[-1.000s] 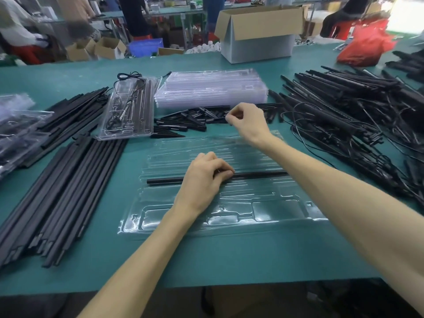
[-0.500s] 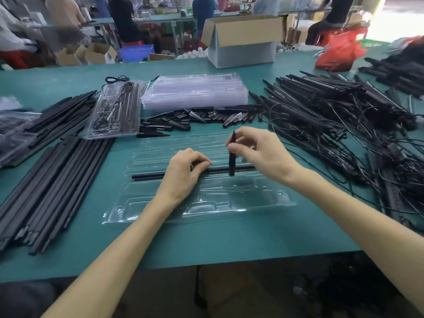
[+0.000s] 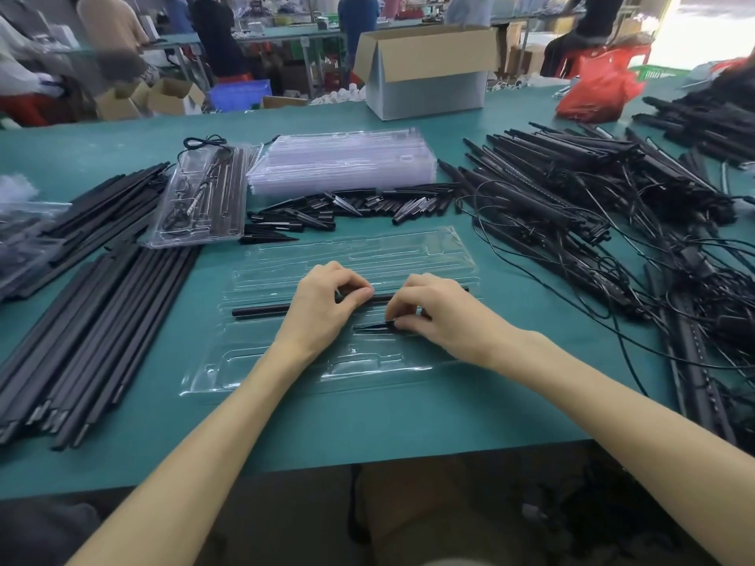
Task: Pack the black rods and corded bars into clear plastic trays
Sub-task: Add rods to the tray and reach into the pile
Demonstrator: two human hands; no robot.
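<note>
Open tray (image 3: 449,255) lay flat on the desk (image 3: 367,422), straight in front of me. One black rod (image 3: 261,310) sat across the tray's middle channel. My left hand (image 3: 322,308) was on it, fingers curled and clamped on the rod near its centre. Right hand (image 3: 441,316) was at the tray's right half, fingers pinched together on the blunt end of a short spike (image 3: 371,327), tip pointing left, in the slot on the tray's near side of the rod. Likely step was seating the spike. To do it well: keep it level, match the tip to the slot's narrow end, press from the blunt end, and hold the rod down so the tray can't flex. Loose spikes (image 3: 347,206) and empty trays (image 3: 339,161) lay beyond the tray, corded bars (image 3: 572,206) to its right, spare rods (image 3: 102,320) to its left.
</note>
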